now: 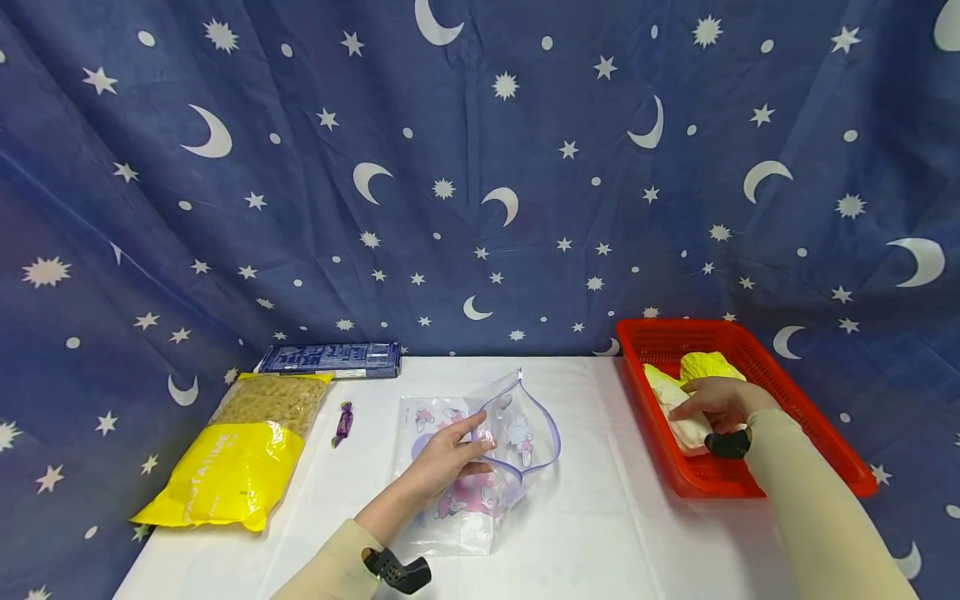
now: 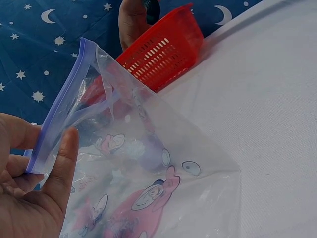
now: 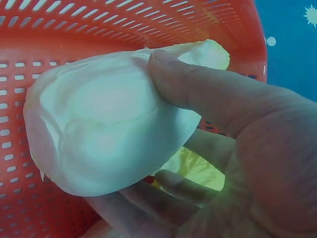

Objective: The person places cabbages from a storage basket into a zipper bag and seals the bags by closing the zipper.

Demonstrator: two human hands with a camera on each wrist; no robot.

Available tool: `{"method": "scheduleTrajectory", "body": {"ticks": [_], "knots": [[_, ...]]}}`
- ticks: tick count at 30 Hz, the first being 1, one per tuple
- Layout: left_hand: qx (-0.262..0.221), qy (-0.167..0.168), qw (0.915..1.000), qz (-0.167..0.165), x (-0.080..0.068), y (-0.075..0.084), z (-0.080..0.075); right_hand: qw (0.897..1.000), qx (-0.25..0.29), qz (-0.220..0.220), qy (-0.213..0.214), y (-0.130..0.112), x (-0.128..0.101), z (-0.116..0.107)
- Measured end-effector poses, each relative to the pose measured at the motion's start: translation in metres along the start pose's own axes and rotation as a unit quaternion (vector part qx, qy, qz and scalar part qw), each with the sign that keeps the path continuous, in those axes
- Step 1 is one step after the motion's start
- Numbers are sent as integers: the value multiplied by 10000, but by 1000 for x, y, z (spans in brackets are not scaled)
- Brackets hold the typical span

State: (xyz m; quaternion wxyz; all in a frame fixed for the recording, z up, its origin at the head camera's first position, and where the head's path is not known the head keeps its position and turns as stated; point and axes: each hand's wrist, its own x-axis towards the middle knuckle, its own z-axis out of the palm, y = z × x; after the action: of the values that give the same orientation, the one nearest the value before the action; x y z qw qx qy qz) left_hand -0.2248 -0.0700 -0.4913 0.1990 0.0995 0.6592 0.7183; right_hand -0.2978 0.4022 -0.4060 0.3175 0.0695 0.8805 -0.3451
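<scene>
A clear zip bag (image 1: 480,450) printed with pink cartoon figures lies on the white table (image 1: 585,533), its purple-edged mouth standing open. My left hand (image 1: 450,454) pinches the bag's rim (image 2: 59,119) between thumb and fingers. At the right stands a red plastic basket (image 1: 787,392) holding pale cabbage leaves (image 1: 705,367). My right hand (image 1: 716,404) is inside the basket. In the right wrist view its thumb and fingers grip a white cabbage leaf (image 3: 109,124), with a yellower leaf (image 3: 195,168) behind the fingers.
A yellow bag of pasta (image 1: 243,450) lies at the table's left, a wrapped candy (image 1: 342,422) beside it, and a dark blue box (image 1: 330,359) at the back edge. A star-and-moon cloth (image 1: 480,167) hangs behind the table.
</scene>
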Motion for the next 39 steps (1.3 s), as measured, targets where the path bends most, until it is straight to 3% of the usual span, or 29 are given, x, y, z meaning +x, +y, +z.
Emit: {"method": "scheduleTrajectory", "body": {"ticks": [10,18,28,39], "knots": [[120,31,9999,-53,1,2,2,9999,-36,56,103,-1,-3,0],[-25,-49,10000,-73,1,0,4,9971,673,351,-67,-1,1,3],[-64,-137,9999,-22,1,-2,3,9986,462,152,-202,7,6,2],[-27,-117,9999,-25,1,-3,5,9939,1030,39,-403,13,4,3]]}}
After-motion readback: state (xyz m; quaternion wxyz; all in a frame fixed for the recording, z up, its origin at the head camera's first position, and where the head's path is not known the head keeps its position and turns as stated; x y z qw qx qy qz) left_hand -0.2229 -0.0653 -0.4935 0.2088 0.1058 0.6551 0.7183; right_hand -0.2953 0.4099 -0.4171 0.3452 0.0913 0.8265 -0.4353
